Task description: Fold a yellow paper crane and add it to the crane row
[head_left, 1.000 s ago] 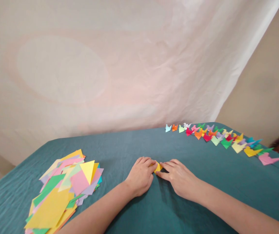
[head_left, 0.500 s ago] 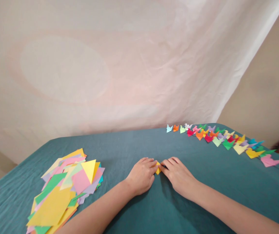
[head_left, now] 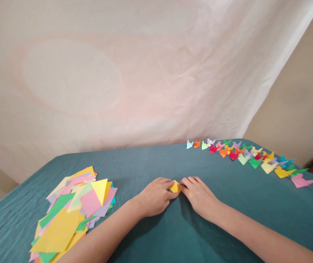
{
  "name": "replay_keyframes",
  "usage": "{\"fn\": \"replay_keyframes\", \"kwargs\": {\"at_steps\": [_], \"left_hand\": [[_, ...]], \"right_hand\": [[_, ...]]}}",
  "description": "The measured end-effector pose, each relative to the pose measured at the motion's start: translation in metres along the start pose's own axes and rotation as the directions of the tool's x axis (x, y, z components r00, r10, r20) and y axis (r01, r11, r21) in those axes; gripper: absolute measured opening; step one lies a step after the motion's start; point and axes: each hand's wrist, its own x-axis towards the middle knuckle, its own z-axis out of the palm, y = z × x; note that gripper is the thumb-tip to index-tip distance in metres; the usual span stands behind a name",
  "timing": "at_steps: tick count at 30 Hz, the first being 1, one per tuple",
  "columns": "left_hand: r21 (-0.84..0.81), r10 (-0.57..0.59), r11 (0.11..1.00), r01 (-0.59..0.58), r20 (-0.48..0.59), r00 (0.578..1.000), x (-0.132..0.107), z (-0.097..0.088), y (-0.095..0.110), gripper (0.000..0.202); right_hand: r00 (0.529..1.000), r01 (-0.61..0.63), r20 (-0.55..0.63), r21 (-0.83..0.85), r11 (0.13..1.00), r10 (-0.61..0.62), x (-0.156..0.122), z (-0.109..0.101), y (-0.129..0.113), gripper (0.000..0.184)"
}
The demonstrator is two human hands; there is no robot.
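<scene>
A small folded piece of yellow paper [head_left: 175, 186] lies on the dark green cloth between my two hands. My left hand [head_left: 156, 196] has it from the left, with the thumb along its near edge and the fingers at its far left side. On the right, the fingertips of my right hand [head_left: 197, 195] pinch its right corner. Part of the paper is hidden under the fingers, so its full shape does not show.
A loose heap of coloured paper sheets [head_left: 60, 226] covers the left side of the table [head_left: 134, 160]. Several small folded paper birds [head_left: 270, 167] stand in rows along the back right edge. A pale cloth [head_left: 151, 91] hangs behind the table.
My left hand has shifted slightly left, its thumb now stretched along the paper's near edge. More of the yellow paper shows. My right hand has hardly moved.
</scene>
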Motion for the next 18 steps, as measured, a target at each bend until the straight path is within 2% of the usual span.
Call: {"fn": "replay_keyframes", "kwargs": {"at_steps": [10, 18], "left_hand": [[-0.016, -0.027, 0.999, 0.027, 0.029, 0.999, -0.005, -0.003, 0.002, 0.027], [-0.069, -0.006, 0.998, 0.010, 0.047, 0.999, -0.007, -0.007, -0.001, 0.035]], "right_hand": [[0.994, 0.074, -0.071, -0.040, 0.996, -0.077, -0.004, 0.008, 0.004, 0.022], [0.994, 0.112, -0.009, 0.072, 0.991, -0.112, -0.005, -0.006, -0.001, 0.024]]}}
